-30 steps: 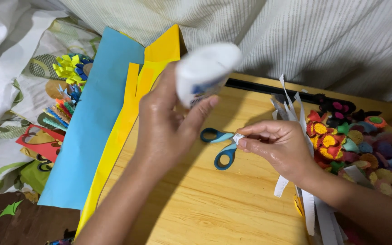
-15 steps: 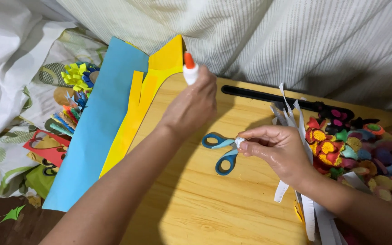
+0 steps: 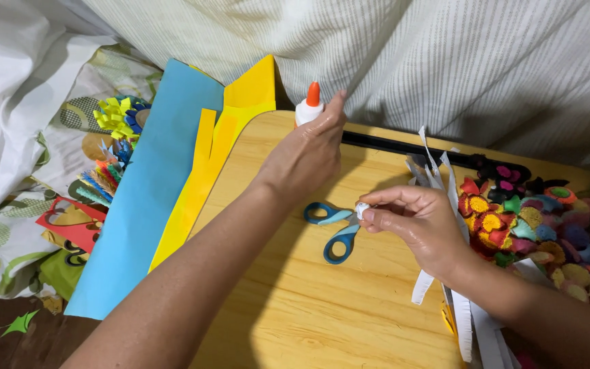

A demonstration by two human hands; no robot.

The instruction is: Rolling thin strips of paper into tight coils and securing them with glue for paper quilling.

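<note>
The left hand [image 3: 305, 154] reaches to the far edge of the wooden tabletop [image 3: 336, 307], its fingers wrapped around a white glue bottle [image 3: 308, 109] with an orange cap, which stands upright at the tabletop's back rim, just in front of the striped cloth [image 3: 445, 61]. The right hand [image 3: 421, 229] hovers over the middle of the tabletop, thumb and forefinger pinched on a small rolled piece of white paper [image 3: 362, 209] — tightly held, right above the blue-handled scissors [image 3: 332, 229] lying flat on the wood. White fringed paper strips [image 3: 438, 171] rise behind and under that hand, and a heap of colourful paper flowers [image 3: 527, 219] crowds the right side. Off the left edge lie a blue sheet [image 3: 145, 198] and yellow sheets [image 3: 230, 137] — overlapping, partly hanging past the tabletop.
</note>
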